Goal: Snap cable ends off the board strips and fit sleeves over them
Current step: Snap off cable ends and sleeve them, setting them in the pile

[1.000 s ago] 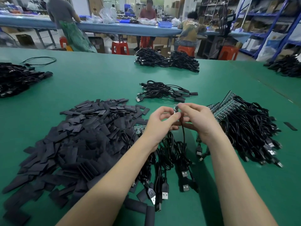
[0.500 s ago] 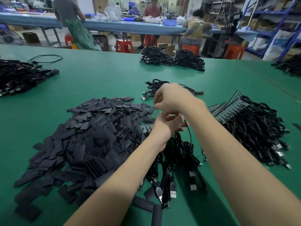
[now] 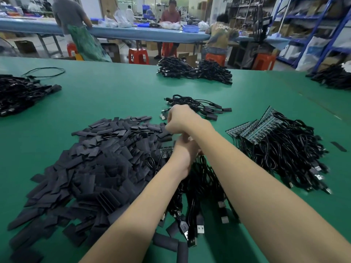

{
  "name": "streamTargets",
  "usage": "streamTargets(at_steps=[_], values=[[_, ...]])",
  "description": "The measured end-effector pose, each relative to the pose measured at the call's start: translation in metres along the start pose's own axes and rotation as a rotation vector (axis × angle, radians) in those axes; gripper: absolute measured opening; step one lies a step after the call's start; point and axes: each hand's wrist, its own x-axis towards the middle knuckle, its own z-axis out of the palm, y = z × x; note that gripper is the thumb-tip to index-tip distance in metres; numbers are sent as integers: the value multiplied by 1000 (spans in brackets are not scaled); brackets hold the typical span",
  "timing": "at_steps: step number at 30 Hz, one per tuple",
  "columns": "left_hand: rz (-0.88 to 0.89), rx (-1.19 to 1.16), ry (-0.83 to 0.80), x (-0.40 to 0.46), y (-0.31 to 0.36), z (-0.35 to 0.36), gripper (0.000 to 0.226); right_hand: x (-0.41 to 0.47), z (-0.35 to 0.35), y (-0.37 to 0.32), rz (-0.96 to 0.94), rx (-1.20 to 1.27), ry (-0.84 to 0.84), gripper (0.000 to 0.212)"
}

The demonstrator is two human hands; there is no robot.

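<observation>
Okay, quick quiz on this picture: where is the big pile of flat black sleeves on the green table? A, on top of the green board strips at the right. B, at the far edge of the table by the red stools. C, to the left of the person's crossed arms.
C: the pile of sleeves spreads over the table left of the left hand; the board strips lie at the right with cables.
</observation>
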Motion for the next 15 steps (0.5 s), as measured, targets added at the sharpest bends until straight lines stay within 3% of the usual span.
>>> streamTargets(at_steps=[4,7,11,15], values=[[55,-40,-66,1,6,5,13,-24,-26,33,10,383,238,4],[49,-98,-106,-1,10,7,9,-49,-30,64,13,845,353,18],[51,-129,-120,-2,10,6,8,-72,-22,96,50,1299,366,20],[57,-148,-137,-2,10,5,9,-76,-10,109,75,1517,314,23]])
